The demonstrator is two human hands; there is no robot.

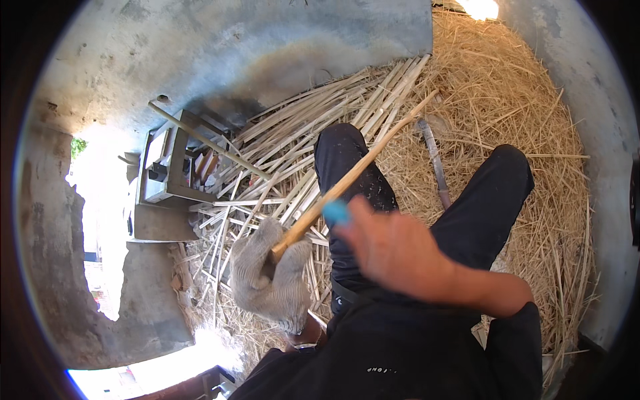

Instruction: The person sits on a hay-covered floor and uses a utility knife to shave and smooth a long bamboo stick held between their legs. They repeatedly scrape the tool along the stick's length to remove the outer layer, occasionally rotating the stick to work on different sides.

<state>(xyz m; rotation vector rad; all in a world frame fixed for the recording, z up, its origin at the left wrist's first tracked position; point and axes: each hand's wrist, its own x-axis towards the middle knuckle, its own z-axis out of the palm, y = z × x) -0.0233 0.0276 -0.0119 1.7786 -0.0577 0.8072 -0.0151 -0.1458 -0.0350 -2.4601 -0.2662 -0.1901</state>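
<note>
My left hand [279, 283], in a thick grey knitted glove, is wrapped round the lower end of a long wooden stick [353, 175]. The stick slants up and to the right across my left knee, and its far tip lies over the straw. Close beside it is my bare right hand [400, 252], smeared by motion. Something bright blue [337, 213] shows at its fingertips; whether it is worn or held I cannot make out. Between my knees a long-bladed knife [433, 157] lies on the straw, its handle toward me.
Loose straw [497, 87] covers the floor ahead and to the right. Split pale strips [313, 110] are heaped at the left, by an open-fronted box [177, 163] with a pole [210, 141] leaning across it. Grey walls [220, 50] close in the space.
</note>
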